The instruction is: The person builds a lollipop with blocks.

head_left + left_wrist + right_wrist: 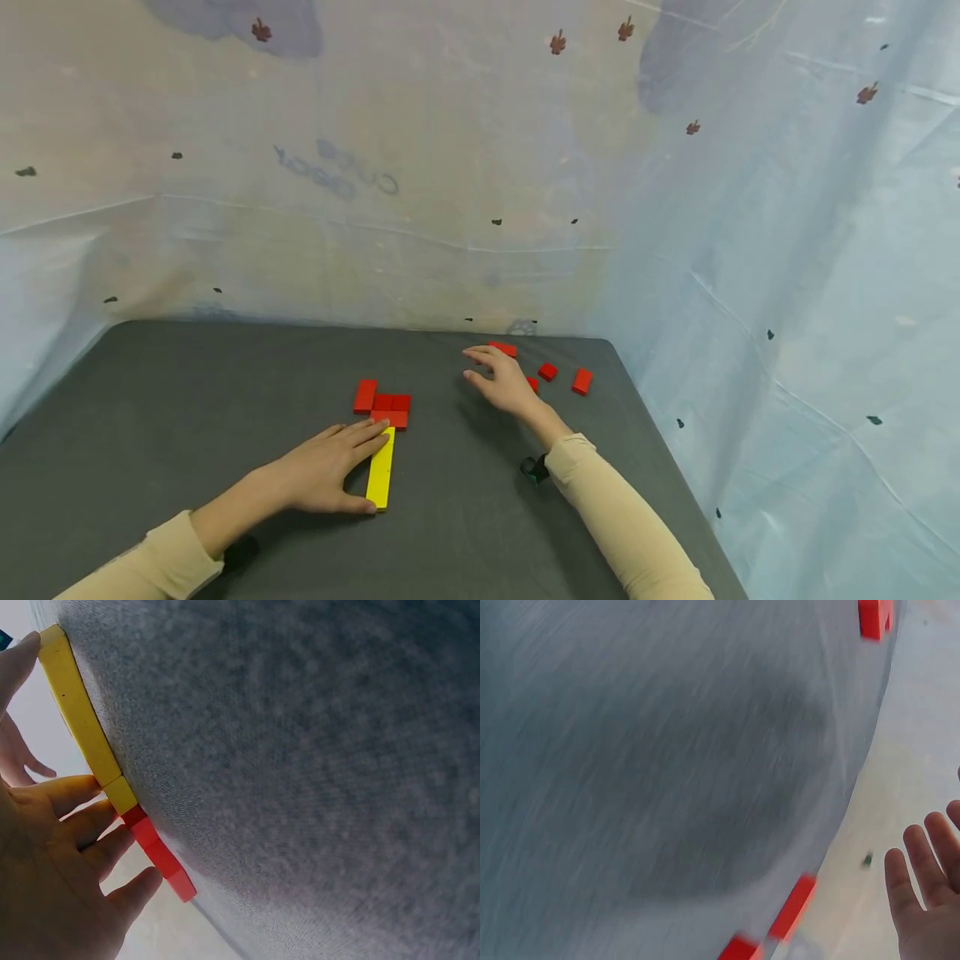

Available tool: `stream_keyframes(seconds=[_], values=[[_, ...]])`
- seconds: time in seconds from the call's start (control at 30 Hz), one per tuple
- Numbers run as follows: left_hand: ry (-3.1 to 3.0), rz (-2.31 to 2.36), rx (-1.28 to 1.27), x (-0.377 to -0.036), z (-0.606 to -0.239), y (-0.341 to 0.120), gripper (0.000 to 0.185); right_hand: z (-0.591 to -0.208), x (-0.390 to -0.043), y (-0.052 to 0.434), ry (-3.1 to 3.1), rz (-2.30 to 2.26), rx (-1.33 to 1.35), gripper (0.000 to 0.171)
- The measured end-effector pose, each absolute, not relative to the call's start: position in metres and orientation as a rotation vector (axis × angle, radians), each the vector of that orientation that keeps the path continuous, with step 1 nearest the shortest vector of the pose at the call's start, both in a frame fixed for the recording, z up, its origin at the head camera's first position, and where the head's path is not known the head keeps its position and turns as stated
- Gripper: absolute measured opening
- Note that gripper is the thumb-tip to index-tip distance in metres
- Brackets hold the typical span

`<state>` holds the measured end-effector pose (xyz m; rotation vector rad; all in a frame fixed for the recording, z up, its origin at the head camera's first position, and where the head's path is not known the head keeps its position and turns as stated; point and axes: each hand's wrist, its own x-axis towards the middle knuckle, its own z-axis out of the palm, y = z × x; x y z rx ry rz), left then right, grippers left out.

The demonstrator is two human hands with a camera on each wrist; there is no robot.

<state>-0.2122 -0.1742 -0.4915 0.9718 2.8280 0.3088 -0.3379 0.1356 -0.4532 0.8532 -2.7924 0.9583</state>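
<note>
Dark table under a pale plastic tent

In front of me a dark grey felt-like tabletop (187,400) runs back to translucent plastic sheeting (787,250) that walls it in behind and on the right. The sheeting is creased, dotted with small dark specks and a few reddish leaf-shaped marks (557,42), and carries faint mirrored lettering (337,171).

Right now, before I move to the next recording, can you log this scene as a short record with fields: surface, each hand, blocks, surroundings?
surface: dark grey table
left hand: left hand lies flat with straight fingers against the yellow bar, thumb at its near end
right hand: right hand open, held among the loose red blocks, holding nothing
blocks: red cluster sits at the far end of the yellow bar, touching it
surroundings: pale plastic sheet behind and to the right of the table
</note>
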Motion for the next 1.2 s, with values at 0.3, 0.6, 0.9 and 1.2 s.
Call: stream_keyframes(seconds=[0.3, 0.6, 0.9, 1.2], values=[[2.807, 0.302, 0.956, -0.211, -0.489, -0.176, 0.104, -0.451, -0.343, 0.197, -2.810, 0.910, 0.633, 0.042], [2.804, 0.291, 0.955, -0.212, -0.487, -0.176, 0.103, -0.457, -0.348, 0.250, -2.835, 0.786, 0.508, 0.041], [2.812, 0.301, 0.968, -0.212, -0.488, -0.174, 0.103, -0.465, -0.354, 0.294, -2.898, 0.650, 0.410, 0.042], [2.806, 0.294, 0.962, -0.213, -0.490, -0.175, 0.104, -0.475, -0.364, 0.315, -2.985, 0.508, 0.331, 0.049]])
